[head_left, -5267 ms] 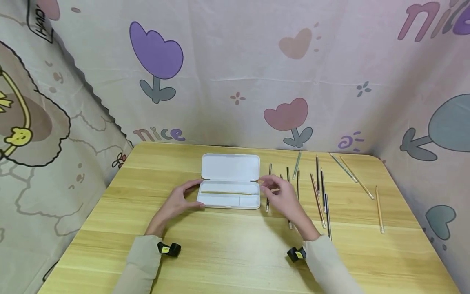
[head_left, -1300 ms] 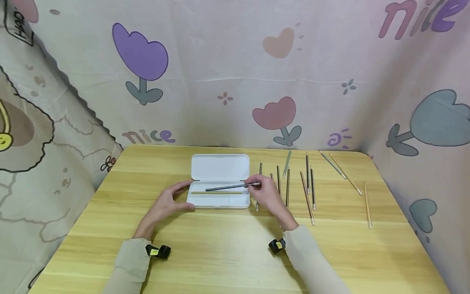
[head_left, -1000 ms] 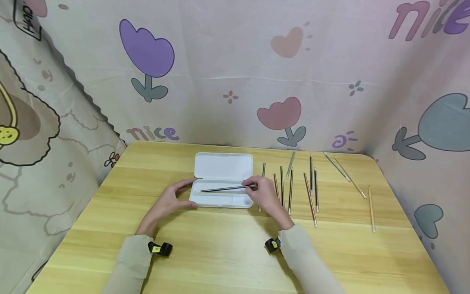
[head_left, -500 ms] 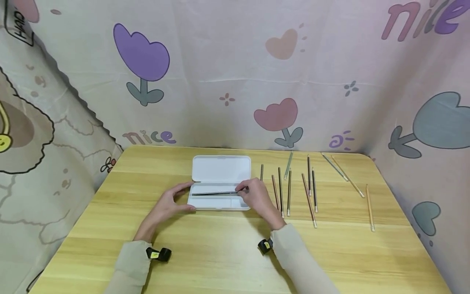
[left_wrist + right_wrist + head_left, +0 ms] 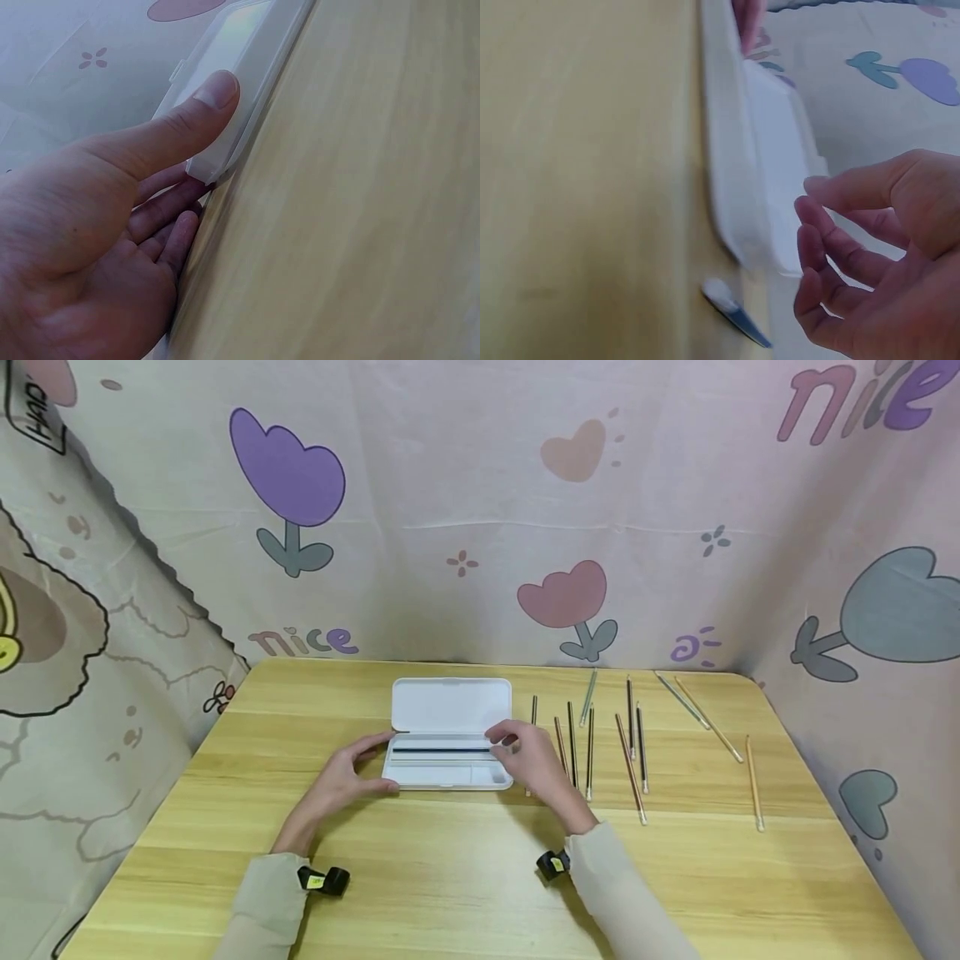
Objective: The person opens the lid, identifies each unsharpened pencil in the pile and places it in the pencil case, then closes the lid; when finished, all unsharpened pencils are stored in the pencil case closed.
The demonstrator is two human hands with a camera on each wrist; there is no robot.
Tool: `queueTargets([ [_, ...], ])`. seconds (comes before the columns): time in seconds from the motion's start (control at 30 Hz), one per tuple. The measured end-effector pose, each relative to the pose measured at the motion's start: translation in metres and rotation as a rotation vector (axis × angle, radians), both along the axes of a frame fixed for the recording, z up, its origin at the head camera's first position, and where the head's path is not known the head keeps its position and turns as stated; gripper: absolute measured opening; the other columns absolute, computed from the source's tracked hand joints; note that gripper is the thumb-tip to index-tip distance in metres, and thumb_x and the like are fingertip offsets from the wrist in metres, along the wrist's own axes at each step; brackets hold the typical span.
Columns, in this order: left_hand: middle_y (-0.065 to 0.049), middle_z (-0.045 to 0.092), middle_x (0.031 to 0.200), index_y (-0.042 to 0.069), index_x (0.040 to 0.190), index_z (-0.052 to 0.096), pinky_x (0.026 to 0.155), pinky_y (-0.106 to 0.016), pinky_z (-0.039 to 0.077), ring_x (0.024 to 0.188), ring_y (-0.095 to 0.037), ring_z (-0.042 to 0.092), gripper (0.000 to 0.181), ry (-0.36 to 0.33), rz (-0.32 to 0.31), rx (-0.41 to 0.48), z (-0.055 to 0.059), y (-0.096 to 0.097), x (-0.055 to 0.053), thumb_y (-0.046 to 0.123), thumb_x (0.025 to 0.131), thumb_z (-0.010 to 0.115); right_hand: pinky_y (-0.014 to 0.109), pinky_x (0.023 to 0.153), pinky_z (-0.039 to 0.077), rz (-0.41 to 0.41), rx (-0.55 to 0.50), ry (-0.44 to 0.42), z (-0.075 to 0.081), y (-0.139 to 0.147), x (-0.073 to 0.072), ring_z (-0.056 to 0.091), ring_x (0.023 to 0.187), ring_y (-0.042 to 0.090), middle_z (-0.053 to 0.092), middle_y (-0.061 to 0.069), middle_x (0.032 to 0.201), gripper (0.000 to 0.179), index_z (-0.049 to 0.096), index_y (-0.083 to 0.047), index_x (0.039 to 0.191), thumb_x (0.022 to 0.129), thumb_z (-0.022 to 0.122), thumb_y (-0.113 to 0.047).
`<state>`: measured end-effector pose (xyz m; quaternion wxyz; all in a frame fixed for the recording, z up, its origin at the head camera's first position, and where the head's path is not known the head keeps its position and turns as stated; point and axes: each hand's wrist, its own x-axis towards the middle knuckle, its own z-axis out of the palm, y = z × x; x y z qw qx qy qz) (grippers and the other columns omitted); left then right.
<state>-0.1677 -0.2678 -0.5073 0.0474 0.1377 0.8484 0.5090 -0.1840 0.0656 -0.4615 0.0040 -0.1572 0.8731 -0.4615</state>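
Note:
A white pencil case [image 5: 431, 774] lies on the table with its lid [image 5: 452, 704] folded back. My left hand [image 5: 345, 781] holds its left end, thumb at the front side and fingers behind; the left wrist view shows the thumb against the case wall [image 5: 247, 112]. Inside the rear compartment lies a dark pencil [image 5: 438, 750] lengthwise. A pale line runs in front of it, and I cannot tell whether this is a pencil or the divider. Over the case's right end is my right hand [image 5: 534, 764], fingers loosely bent; in the right wrist view nothing sits between them.
Right of the case several loose pencils are spread out, among them a reddish-brown pencil [image 5: 631, 768], a green pencil [image 5: 588, 697] and a yellow pencil [image 5: 754, 783]. One pencil [image 5: 735, 311] lies just beside the case's right end. A printed curtain [image 5: 420, 485] hangs behind the table.
My right hand carried the dark pencil over the case, lowered it into the rear compartment and let go. It has since drawn back slightly right. My left hand stays at the case.

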Motion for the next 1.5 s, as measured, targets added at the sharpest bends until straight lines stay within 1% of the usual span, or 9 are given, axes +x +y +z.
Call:
queueTargets([
  [0.2, -0.023, 0.049, 0.151, 0.004, 0.150, 0.050, 0.115, -0.058, 0.036, 0.138, -0.045, 0.046, 0.090, -0.003, 0.009, -0.010, -0.001, -0.003, 0.003, 0.020, 0.074, 0.094, 0.029, 0.073, 0.059, 0.002, -0.043, 0.029, 0.012, 0.018, 0.012, 0.065, 0.089, 0.020, 0.069, 0.003, 0.094, 0.021, 0.072, -0.001, 0.111, 0.090, 0.075, 0.001],
  [0.4, -0.019, 0.050, 0.152, 0.007, 0.151, 0.050, 0.115, -0.055, 0.037, 0.139, -0.042, 0.046, 0.092, -0.016, 0.011, -0.009, 0.001, -0.002, 0.003, 0.022, 0.072, 0.095, 0.025, 0.071, 0.060, 0.026, -0.059, 0.035, 0.013, 0.046, 0.027, 0.065, 0.089, 0.021, 0.066, 0.004, 0.094, 0.025, 0.068, 0.002, 0.113, 0.089, 0.074, 0.004],
  [0.5, -0.019, 0.050, 0.152, 0.006, 0.151, 0.049, 0.114, -0.055, 0.038, 0.139, -0.043, 0.047, 0.092, -0.015, -0.002, -0.005, 0.002, -0.001, 0.002, 0.023, 0.073, 0.095, 0.026, 0.070, 0.060, -0.022, -0.052, 0.055, 0.014, 0.064, 0.034, 0.065, 0.088, 0.021, 0.065, 0.005, 0.093, 0.027, 0.067, 0.001, 0.114, 0.088, 0.075, 0.004],
  [0.73, -0.020, 0.049, 0.152, 0.007, 0.151, 0.049, 0.114, -0.058, 0.038, 0.138, -0.044, 0.047, 0.092, -0.017, 0.000, -0.005, 0.001, 0.001, -0.001, 0.023, 0.073, 0.094, 0.023, 0.070, 0.061, -0.196, -0.033, 0.063, 0.012, 0.109, 0.050, 0.066, 0.086, 0.023, 0.066, 0.008, 0.094, 0.027, 0.067, 0.002, 0.115, 0.089, 0.075, 0.002],
  [0.9, -0.020, 0.048, 0.153, 0.007, 0.151, 0.049, 0.115, -0.057, 0.036, 0.139, -0.044, 0.046, 0.091, -0.027, -0.004, 0.009, 0.000, 0.000, -0.002, 0.021, 0.073, 0.094, 0.021, 0.067, 0.058, -0.273, 0.039, 0.080, 0.008, 0.134, 0.058, 0.066, 0.084, 0.023, 0.067, 0.009, 0.093, 0.025, 0.066, 0.003, 0.114, 0.090, 0.075, 0.001],
  [1.1, -0.019, 0.050, 0.152, 0.006, 0.150, 0.051, 0.115, -0.058, 0.037, 0.138, -0.043, 0.046, 0.089, -0.016, -0.005, 0.018, -0.002, -0.001, 0.000, 0.020, 0.074, 0.094, 0.027, 0.066, 0.056, -0.321, 0.214, 0.120, 0.004, 0.156, 0.058, 0.066, 0.077, 0.019, 0.068, 0.005, 0.086, 0.028, 0.066, 0.003, 0.114, 0.090, 0.077, -0.005],
  [1.23, -0.019, 0.050, 0.152, 0.007, 0.150, 0.051, 0.114, -0.059, 0.038, 0.137, -0.044, 0.047, 0.088, -0.001, -0.010, 0.007, -0.002, 0.000, 0.000, 0.022, 0.074, 0.094, 0.036, 0.067, 0.056, -0.327, 0.309, 0.080, 0.002, 0.166, 0.059, 0.066, 0.073, 0.018, 0.068, 0.004, 0.082, 0.030, 0.065, 0.004, 0.114, 0.089, 0.078, -0.007],
  [1.4, -0.021, 0.050, 0.151, 0.006, 0.151, 0.049, 0.114, -0.060, 0.038, 0.138, -0.044, 0.047, 0.090, -0.007, -0.001, -0.012, -0.001, 0.000, 0.000, 0.024, 0.075, 0.094, 0.039, 0.068, 0.054, -0.314, 0.356, 0.013, -0.002, 0.174, 0.061, 0.064, 0.070, 0.015, 0.067, 0.001, 0.077, 0.026, 0.067, 0.003, 0.106, 0.087, 0.080, -0.009],
  [1.5, -0.020, 0.050, 0.151, 0.007, 0.151, 0.049, 0.114, -0.060, 0.038, 0.138, -0.044, 0.046, 0.091, -0.014, 0.003, -0.015, 0.000, 0.000, -0.001, 0.025, 0.074, 0.094, 0.043, 0.071, 0.055, -0.303, 0.369, -0.002, -0.003, 0.174, 0.061, 0.065, 0.070, 0.015, 0.068, -0.001, 0.076, 0.023, 0.068, 0.002, 0.100, 0.085, 0.082, -0.009],
])
